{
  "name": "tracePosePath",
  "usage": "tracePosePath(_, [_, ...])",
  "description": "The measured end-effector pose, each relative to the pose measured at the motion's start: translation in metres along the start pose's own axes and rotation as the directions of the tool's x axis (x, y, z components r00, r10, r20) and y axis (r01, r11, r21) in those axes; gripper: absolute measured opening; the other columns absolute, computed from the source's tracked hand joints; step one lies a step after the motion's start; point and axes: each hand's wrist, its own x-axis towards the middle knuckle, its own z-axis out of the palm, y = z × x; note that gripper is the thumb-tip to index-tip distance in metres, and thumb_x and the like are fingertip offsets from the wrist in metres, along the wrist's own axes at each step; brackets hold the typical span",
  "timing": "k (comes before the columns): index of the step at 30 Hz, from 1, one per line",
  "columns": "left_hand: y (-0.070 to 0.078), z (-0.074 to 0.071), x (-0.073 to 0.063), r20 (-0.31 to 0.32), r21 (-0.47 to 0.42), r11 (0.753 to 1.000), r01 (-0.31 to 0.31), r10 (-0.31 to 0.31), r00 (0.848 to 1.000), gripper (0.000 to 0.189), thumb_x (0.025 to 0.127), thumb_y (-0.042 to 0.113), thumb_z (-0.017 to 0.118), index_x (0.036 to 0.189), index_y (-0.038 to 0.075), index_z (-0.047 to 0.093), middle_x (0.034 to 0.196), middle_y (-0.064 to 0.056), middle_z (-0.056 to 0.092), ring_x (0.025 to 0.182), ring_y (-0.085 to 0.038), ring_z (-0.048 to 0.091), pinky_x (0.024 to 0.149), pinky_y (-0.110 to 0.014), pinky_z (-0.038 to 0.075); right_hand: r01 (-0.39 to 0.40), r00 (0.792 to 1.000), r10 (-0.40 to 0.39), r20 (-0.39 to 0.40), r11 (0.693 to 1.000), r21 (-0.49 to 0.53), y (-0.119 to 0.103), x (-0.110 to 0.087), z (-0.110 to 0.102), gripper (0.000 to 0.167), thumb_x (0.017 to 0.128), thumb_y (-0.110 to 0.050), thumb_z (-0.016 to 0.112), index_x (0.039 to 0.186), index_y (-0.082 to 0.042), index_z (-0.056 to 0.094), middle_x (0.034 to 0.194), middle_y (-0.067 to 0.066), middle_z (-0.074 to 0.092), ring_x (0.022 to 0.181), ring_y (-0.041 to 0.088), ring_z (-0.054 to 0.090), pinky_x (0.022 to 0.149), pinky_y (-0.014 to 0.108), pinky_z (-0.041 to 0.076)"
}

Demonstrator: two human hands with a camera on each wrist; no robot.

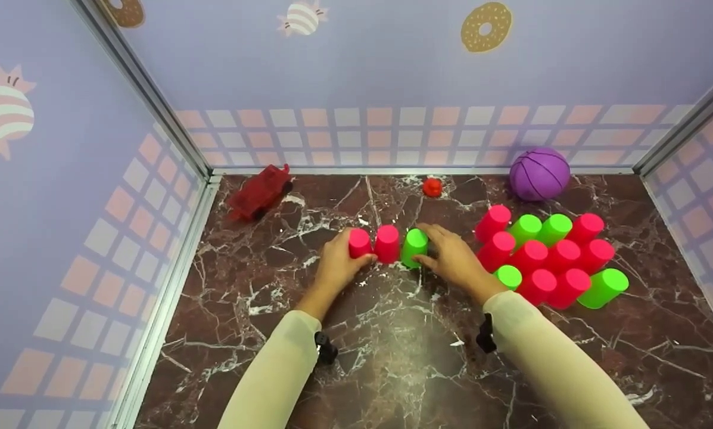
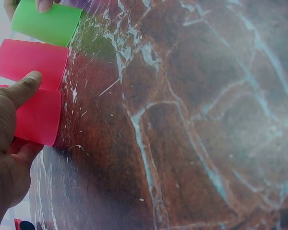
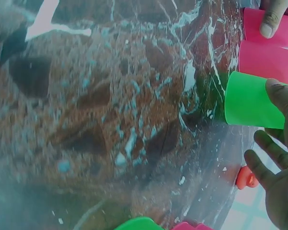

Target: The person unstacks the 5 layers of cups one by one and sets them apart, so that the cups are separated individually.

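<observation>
Three upside-down cups stand in a short row on the marbled surface. My left hand (image 1: 334,265) grips the leftmost pink cup (image 1: 360,242), with its thumb (image 2: 26,88) across the near side. Right beside that one is a second pink cup (image 1: 387,244), between my two hands. At the row's right end, my right hand (image 1: 456,256) holds a green cup (image 1: 414,248) between thumb and fingers. The right wrist view shows the thumb on the green cup (image 3: 249,103) and some fingers spread behind it.
Several pink and green upturned cups (image 1: 530,255) stand grouped at the right. Behind them sits a purple ball (image 1: 539,174). A small red toy (image 1: 432,187) lies near the back wall, and a dark red toy vehicle (image 1: 261,192) at the back left. Patterned walls (image 1: 332,65) enclose the surface.
</observation>
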Motion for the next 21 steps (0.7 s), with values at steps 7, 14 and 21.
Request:
tracePosePath(7, [-0.001,0.001,0.000,-0.017,0.007,1.000,-0.010,0.010,1.000,0.069,0.077,0.045,0.100,0.131,0.016,0.070,0.119,-0.005,0.082,0.112,-0.025,0.079,0.100,-0.043,0.063,-0.035,0.999,0.038,-0.035,0.996,0.085,-0.001,-0.005,-0.007,0.069,0.093,-0.019,0.091,0.151,0.001,0.060,0.136,0.020,0.073,0.122,0.040,0.073,0.107,0.056,0.060])
tracePosePath(14, [-0.002,0.002,-0.001,-0.043,0.000,0.999,-0.050,0.050,0.998,0.069,0.076,0.044,0.101,0.130,0.014,0.071,0.117,-0.005,0.082,0.109,-0.026,0.080,0.097,-0.043,0.064,0.012,0.998,-0.010,-0.056,0.999,0.039,0.000,-0.026,-0.021,0.073,0.094,-0.023,0.090,0.156,-0.003,0.058,0.147,0.020,0.070,0.130,0.043,0.072,0.113,0.057,0.058])
tracePosePath(21, [-0.002,0.002,0.000,-0.031,-0.010,0.999,-0.041,0.041,0.999,0.068,0.077,0.043,0.101,0.131,0.015,0.070,0.119,-0.005,0.082,0.111,-0.026,0.080,0.100,-0.044,0.064,0.093,0.994,-0.093,-0.064,0.996,-0.011,0.001,-0.065,-0.033,0.074,0.091,-0.021,0.092,0.154,0.000,0.058,0.134,0.018,0.073,0.104,0.036,0.076,0.092,0.052,0.066])
